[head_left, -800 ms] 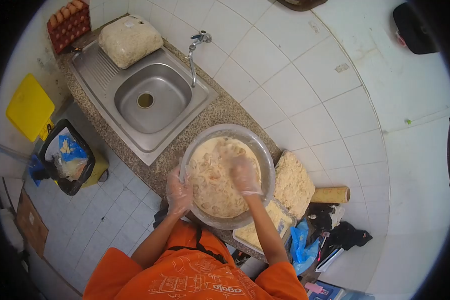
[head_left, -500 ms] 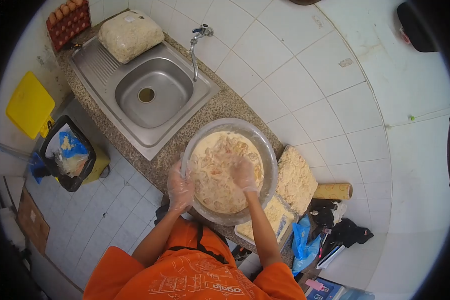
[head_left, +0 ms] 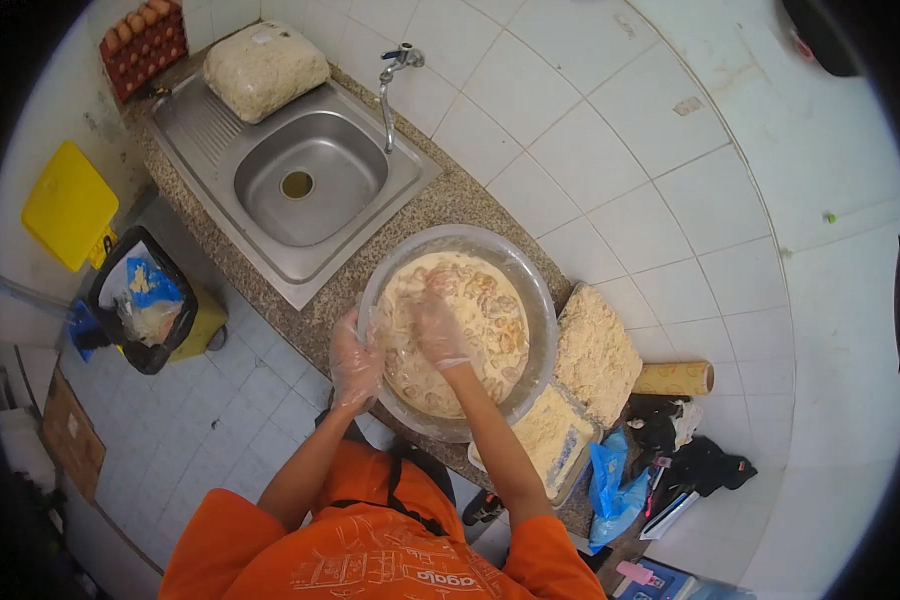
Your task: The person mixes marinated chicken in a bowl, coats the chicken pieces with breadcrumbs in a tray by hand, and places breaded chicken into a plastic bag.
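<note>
A large grey basin [head_left: 542, 345] stands on the counter, filled with a creamy, pale batter [head_left: 410, 385] with chunky pieces in it, possibly meat. Both of my hands wear clear plastic gloves. My left hand [head_left: 356, 365] grips the basin's left rim. Inside the basin, my right hand [head_left: 438, 330] is in the batter; its fingers are blurred and partly covered. To the right of the basin lie a bag of pale, crumbly coating [head_left: 595, 355] and a tray of yellowish crumbs [head_left: 550, 435].
A steel sink [head_left: 310, 190] with a tap [head_left: 388, 95] is set into the counter. Beyond it sit a full bag [head_left: 267, 70] and eggs [head_left: 135, 25] in a red tray. A bin [head_left: 192, 325] stands at left; a roll [head_left: 673, 378] and blue bag [head_left: 615, 490] lie at right.
My right hand has moved left within the basin, from the middle-right of the batter toward the left side. My left hand stays at the rim. The whole view has shifted slightly.
</note>
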A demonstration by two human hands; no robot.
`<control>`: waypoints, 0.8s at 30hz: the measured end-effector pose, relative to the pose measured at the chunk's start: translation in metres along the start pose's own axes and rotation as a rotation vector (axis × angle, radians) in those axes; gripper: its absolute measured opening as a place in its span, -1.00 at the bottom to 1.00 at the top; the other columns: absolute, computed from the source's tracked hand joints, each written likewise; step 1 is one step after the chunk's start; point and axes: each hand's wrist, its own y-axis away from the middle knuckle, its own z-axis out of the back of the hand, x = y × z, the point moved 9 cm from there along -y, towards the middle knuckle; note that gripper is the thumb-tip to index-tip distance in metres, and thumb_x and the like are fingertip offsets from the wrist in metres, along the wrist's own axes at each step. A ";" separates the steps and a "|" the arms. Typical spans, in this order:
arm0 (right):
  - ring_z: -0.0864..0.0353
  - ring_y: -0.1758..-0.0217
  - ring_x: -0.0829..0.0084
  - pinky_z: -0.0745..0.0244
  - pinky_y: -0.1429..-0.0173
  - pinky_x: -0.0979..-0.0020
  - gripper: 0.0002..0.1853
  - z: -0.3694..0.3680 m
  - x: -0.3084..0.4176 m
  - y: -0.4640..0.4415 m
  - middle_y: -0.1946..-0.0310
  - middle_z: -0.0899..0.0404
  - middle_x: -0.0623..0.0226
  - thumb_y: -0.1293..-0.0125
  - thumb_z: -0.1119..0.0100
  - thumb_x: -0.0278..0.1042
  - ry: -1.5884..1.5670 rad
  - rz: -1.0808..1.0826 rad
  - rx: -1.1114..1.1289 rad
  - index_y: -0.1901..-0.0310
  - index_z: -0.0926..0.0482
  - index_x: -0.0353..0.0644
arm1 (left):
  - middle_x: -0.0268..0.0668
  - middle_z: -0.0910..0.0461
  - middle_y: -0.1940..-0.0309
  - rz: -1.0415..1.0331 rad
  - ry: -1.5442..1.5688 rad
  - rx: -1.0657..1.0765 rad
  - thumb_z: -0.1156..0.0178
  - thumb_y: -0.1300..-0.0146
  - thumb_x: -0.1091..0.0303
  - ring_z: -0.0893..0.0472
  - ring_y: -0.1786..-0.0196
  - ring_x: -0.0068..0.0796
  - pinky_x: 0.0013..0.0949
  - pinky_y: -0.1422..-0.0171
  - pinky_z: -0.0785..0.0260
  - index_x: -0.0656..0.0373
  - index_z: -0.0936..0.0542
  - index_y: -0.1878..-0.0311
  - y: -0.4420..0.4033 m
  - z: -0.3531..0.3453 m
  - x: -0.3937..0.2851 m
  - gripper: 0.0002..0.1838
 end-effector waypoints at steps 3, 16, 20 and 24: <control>-0.76 -0.08 -0.06 -0.64 -0.20 0.07 -0.67 -0.007 -0.019 -0.008 0.03 -0.77 -0.08 -0.26 -0.28 -0.50 -0.072 -0.219 0.047 -0.07 -0.76 -0.22 | -0.01 -0.73 0.01 -0.063 0.002 -0.021 -0.20 -0.61 0.28 -0.70 -0.05 -0.15 -0.14 -0.25 -0.49 0.32 -0.65 -0.26 -0.001 0.004 -0.013 -0.66; -0.79 -0.01 -0.06 -0.63 -0.12 0.10 -0.72 0.013 -0.148 0.041 0.09 -0.81 -0.04 -0.40 -0.31 -0.30 -0.038 -0.702 0.083 -0.06 -0.76 -0.23 | 0.06 -0.71 -0.21 0.019 -0.251 -0.069 -0.18 -0.62 -0.07 -0.69 -0.27 0.00 -0.08 -0.38 -0.47 0.24 -0.62 -0.37 0.016 0.001 -0.002 -0.43; -0.77 0.00 -0.10 -0.62 -0.12 0.06 -0.70 0.040 -0.158 0.058 0.08 -0.80 -0.07 -0.38 -0.31 -0.26 -0.301 -0.654 -0.171 -0.04 -0.75 -0.25 | 0.08 -0.69 -0.26 0.033 -0.438 -0.093 -0.07 -0.60 -0.30 -0.65 -0.36 0.10 -0.02 -0.44 -0.45 0.18 -0.62 -0.40 0.016 0.000 -0.004 -0.29; -0.78 -0.11 -0.07 -0.63 -0.22 0.07 -0.66 0.160 -0.127 0.084 0.00 -0.78 -0.11 -0.35 -0.30 -0.28 -0.561 -0.693 -0.153 -0.08 -0.76 -0.25 | 0.09 -0.73 -0.14 0.059 -0.444 -0.185 -0.19 -0.57 -0.17 -0.70 -0.23 0.12 -0.02 -0.33 -0.51 0.19 -0.68 -0.30 0.015 -0.001 0.007 -0.40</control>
